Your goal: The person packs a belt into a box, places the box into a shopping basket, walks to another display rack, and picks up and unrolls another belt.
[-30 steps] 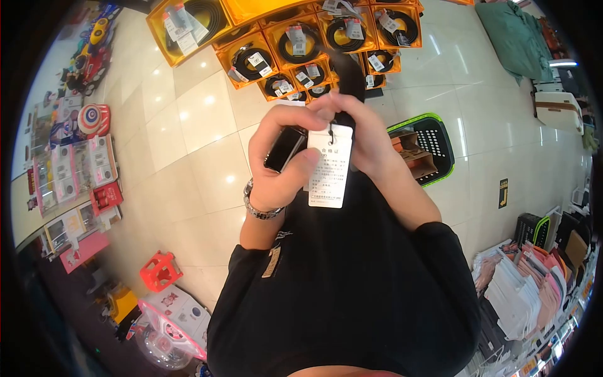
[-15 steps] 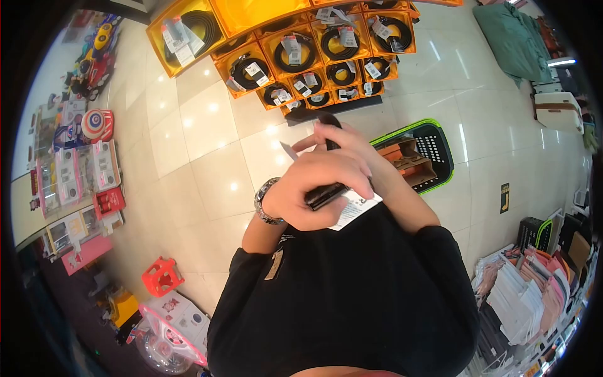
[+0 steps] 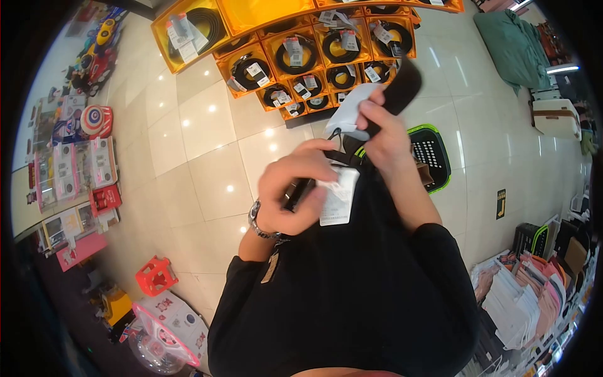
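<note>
My left hand (image 3: pixel 292 185), with a metal watch at the wrist, is closed around the dark buckle end (image 3: pixel 298 193) of a black belt. A white printed tag (image 3: pixel 338 200) hangs beside its fingers. Up and to the right, my right hand (image 3: pixel 386 135) grips the black belt (image 3: pixel 402 88), whose strap curves up beyond the fingers, blurred. A second, pale tag (image 3: pixel 350 112) on a dark cord is pinched there too, against the strap.
An orange rack (image 3: pixel 270 12) of coiled belts with tags stands ahead. On the floor at the right is a black and green basket (image 3: pixel 433 157). A red stool (image 3: pixel 157 275) stands at lower left, folded clothes (image 3: pixel 515 301) at lower right.
My hands were close together and have drawn apart, the right one moving up and right with the strap and pale tag. The printed tag now hangs in view below the left fingers.
</note>
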`<state>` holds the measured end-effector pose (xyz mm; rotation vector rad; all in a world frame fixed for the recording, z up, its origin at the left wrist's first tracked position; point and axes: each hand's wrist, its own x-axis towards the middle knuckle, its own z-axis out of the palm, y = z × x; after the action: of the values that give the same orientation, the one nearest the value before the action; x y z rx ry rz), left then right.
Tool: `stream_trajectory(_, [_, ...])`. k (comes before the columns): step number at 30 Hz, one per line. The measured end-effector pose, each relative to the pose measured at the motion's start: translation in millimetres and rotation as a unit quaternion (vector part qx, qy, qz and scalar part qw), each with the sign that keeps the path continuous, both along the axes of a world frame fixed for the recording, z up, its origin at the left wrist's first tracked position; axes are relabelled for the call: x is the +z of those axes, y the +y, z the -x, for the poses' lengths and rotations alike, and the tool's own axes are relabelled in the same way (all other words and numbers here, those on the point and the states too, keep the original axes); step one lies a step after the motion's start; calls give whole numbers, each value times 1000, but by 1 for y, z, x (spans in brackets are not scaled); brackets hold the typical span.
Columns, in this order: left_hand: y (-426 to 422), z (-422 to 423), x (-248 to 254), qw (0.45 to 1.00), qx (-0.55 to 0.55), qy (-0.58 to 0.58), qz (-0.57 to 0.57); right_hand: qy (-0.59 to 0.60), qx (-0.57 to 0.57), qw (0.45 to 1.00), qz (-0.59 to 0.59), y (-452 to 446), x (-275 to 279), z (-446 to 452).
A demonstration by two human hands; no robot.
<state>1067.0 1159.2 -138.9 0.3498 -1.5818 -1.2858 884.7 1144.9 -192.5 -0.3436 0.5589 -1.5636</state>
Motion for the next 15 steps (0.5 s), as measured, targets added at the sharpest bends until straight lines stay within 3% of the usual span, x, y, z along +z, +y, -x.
stream_trajectory(2, [2, -3, -3, 996, 84, 6, -24, 9, -9, 997, 70, 4, 15, 8])
stream_trajectory(4, [4, -5, -2, 991, 129, -9, -39, 93, -16, 994, 61, 9, 36, 11])
stream_trajectory(6, [2, -5, -7, 992, 104, 35, -68, 169, -36, 981, 89, 10, 27, 12])
stream_trajectory(15, [-20, -10, -18, 929, 199, 155, -269, 137, 35, 990, 21, 6, 0, -4])
